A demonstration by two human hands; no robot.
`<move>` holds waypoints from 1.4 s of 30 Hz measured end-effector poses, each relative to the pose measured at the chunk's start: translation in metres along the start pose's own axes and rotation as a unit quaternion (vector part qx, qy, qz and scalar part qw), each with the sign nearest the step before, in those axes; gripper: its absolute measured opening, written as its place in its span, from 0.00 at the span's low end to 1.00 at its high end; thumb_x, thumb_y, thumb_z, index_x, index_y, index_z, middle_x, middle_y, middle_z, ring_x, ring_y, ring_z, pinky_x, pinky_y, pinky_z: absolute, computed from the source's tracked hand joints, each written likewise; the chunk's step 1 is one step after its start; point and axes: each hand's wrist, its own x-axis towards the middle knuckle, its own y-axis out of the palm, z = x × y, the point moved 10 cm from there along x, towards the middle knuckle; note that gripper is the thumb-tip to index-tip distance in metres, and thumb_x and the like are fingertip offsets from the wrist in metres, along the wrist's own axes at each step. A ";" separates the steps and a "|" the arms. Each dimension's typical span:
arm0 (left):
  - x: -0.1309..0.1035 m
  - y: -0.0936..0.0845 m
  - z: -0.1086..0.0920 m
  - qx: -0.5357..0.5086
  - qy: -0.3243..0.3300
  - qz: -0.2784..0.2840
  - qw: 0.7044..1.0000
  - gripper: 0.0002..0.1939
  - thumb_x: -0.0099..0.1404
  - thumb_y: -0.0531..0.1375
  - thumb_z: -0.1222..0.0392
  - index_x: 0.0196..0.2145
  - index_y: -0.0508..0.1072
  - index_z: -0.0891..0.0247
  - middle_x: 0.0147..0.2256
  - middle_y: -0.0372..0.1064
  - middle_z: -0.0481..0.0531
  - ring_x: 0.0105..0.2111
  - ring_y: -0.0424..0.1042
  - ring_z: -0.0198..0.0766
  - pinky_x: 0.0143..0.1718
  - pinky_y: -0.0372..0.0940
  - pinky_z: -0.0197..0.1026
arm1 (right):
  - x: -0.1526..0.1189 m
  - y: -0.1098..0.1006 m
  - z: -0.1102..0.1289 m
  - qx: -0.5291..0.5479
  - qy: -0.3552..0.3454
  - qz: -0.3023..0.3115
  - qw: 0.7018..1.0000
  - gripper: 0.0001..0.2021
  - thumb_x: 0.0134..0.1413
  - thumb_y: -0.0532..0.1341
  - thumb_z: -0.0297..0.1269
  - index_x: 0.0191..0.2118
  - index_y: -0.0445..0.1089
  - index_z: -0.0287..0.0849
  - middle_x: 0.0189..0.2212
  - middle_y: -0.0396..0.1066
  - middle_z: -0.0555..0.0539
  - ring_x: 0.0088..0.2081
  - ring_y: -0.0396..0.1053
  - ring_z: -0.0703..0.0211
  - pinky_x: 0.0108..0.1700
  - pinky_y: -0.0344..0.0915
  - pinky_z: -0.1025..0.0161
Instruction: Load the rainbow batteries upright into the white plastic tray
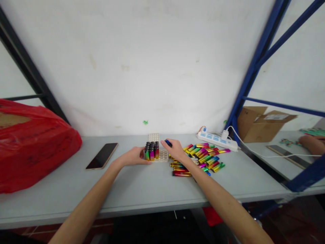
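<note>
A pale tray (164, 156) with round holes stands on the table. Several shiny rainbow-coloured lighters (151, 154) with black tops stand upright in its left part. My left hand (134, 156) is curled around the tray's left end, thumb in front and fingers behind. Just right of the standing lighters, my right hand (175, 148) pinches one lighter (168, 143) whose dark blue end sticks out over the tray; the rest of it is hidden in the hand. Beside and beneath the right forearm lies a loose pile of metallic lighters (203, 155).
A phone (102, 156) lies at the left, near a large red plastic bag (38, 145). Behind the pile sits a white power strip (217, 139) with cables. A blue metal frame (250, 78) divides off another table with a cardboard box (261, 125) and another person's hand (313, 144).
</note>
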 end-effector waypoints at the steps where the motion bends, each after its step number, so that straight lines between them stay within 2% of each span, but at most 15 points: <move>1: 0.000 0.000 0.000 0.000 -0.001 0.001 1.000 0.29 0.51 0.66 0.37 0.41 0.71 0.63 0.29 0.68 0.47 0.28 0.66 0.39 0.28 0.56 0.37 | -0.001 0.001 0.001 -0.003 -0.001 0.004 1.000 0.25 0.63 0.52 0.55 0.22 0.57 0.42 0.19 0.53 0.56 0.26 0.54 0.65 0.30 0.48 0.66; 5: -0.002 -0.002 -0.002 0.001 -0.001 -0.001 1.000 0.29 0.50 0.66 0.38 0.41 0.71 0.63 0.28 0.68 0.47 0.28 0.66 0.39 0.28 0.56 0.37 | -0.002 0.004 0.011 0.002 -0.021 0.032 0.999 0.20 0.68 0.49 0.50 0.31 0.63 0.42 0.24 0.62 0.54 0.29 0.60 0.63 0.33 0.54 0.67; 7: -0.002 -0.002 -0.003 -0.004 -0.001 -0.002 1.000 0.29 0.50 0.66 0.38 0.42 0.71 0.63 0.28 0.68 0.47 0.28 0.66 0.39 0.28 0.56 0.37 | -0.004 0.006 0.020 -0.019 -0.053 0.051 0.997 0.17 0.70 0.47 0.47 0.35 0.65 0.42 0.29 0.66 0.51 0.33 0.63 0.62 0.38 0.58 0.66; 10: -0.002 -0.003 -0.002 0.000 -0.007 -0.004 1.000 0.31 0.50 0.66 0.36 0.42 0.72 0.63 0.28 0.68 0.47 0.28 0.65 0.39 0.28 0.56 0.37 | -0.007 0.008 0.035 -0.081 -0.116 0.067 0.988 0.16 0.71 0.48 0.46 0.39 0.66 0.41 0.37 0.67 0.46 0.40 0.64 0.59 0.45 0.60 0.64; 12: -0.003 -0.003 -0.003 0.002 -0.008 -0.005 1.000 0.31 0.49 0.66 0.36 0.43 0.72 0.62 0.28 0.68 0.47 0.28 0.66 0.39 0.28 0.56 0.37 | -0.009 0.011 0.038 -0.113 -0.132 0.082 0.981 0.17 0.71 0.48 0.47 0.39 0.67 0.41 0.35 0.67 0.46 0.38 0.64 0.59 0.44 0.60 0.64; 16: -0.002 -0.003 -0.003 -0.003 -0.007 -0.005 1.000 0.30 0.50 0.66 0.38 0.43 0.72 0.62 0.30 0.70 0.47 0.28 0.66 0.39 0.29 0.57 0.37 | -0.011 0.022 0.031 -0.115 -0.117 0.136 0.977 0.20 0.69 0.50 0.51 0.34 0.67 0.41 0.25 0.65 0.52 0.28 0.61 0.63 0.33 0.55 0.66; 19: -0.001 -0.002 -0.001 -0.002 -0.006 0.001 1.000 0.31 0.50 0.66 0.37 0.44 0.72 0.62 0.30 0.70 0.48 0.29 0.66 0.39 0.29 0.57 0.37 | -0.011 0.030 0.024 -0.086 -0.103 0.155 0.979 0.21 0.67 0.53 0.53 0.34 0.69 0.40 0.23 0.67 0.52 0.25 0.61 0.64 0.30 0.53 0.67; 25: 0.000 -0.001 0.001 -0.002 -0.009 -0.004 1.000 0.34 0.48 0.66 0.35 0.45 0.72 0.62 0.29 0.70 0.48 0.29 0.67 0.40 0.28 0.56 0.37 | -0.013 0.042 0.015 -0.090 -0.093 0.181 0.975 0.19 0.65 0.57 0.53 0.40 0.72 0.40 0.28 0.75 0.47 0.29 0.69 0.62 0.34 0.58 0.67; 31: 0.000 0.000 0.003 -0.001 -0.009 -0.001 1.000 0.32 0.48 0.66 0.36 0.43 0.72 0.62 0.30 0.69 0.48 0.29 0.67 0.40 0.28 0.56 0.37 | -0.015 0.038 0.021 -0.227 -0.090 0.196 0.950 0.24 0.65 0.52 0.57 0.42 0.72 0.39 0.34 0.77 0.40 0.36 0.75 0.54 0.37 0.62 0.64; 35: -0.001 -0.002 0.000 0.001 0.000 -0.004 1.000 0.32 0.49 0.66 0.37 0.44 0.71 0.62 0.29 0.68 0.47 0.28 0.66 0.39 0.28 0.55 0.37 | -0.020 0.050 0.027 -0.287 -0.101 0.220 0.927 0.27 0.67 0.47 0.58 0.49 0.70 0.39 0.38 0.78 0.37 0.39 0.76 0.50 0.39 0.65 0.62; 38: 0.000 -0.002 0.001 0.007 0.002 -0.003 1.000 0.32 0.49 0.66 0.36 0.44 0.71 0.62 0.28 0.67 0.46 0.28 0.66 0.39 0.28 0.55 0.37 | -0.020 0.053 0.024 -0.323 -0.083 0.204 0.920 0.29 0.65 0.46 0.61 0.48 0.70 0.39 0.37 0.78 0.37 0.38 0.76 0.48 0.38 0.65 0.61; 42: 0.001 0.001 0.005 0.003 0.008 0.000 1.000 0.32 0.50 0.66 0.36 0.44 0.71 0.62 0.29 0.68 0.46 0.29 0.66 0.39 0.28 0.55 0.37 | -0.017 0.048 0.019 -0.314 -0.075 0.201 0.925 0.30 0.62 0.48 0.65 0.42 0.73 0.42 0.34 0.78 0.40 0.36 0.76 0.49 0.36 0.65 0.62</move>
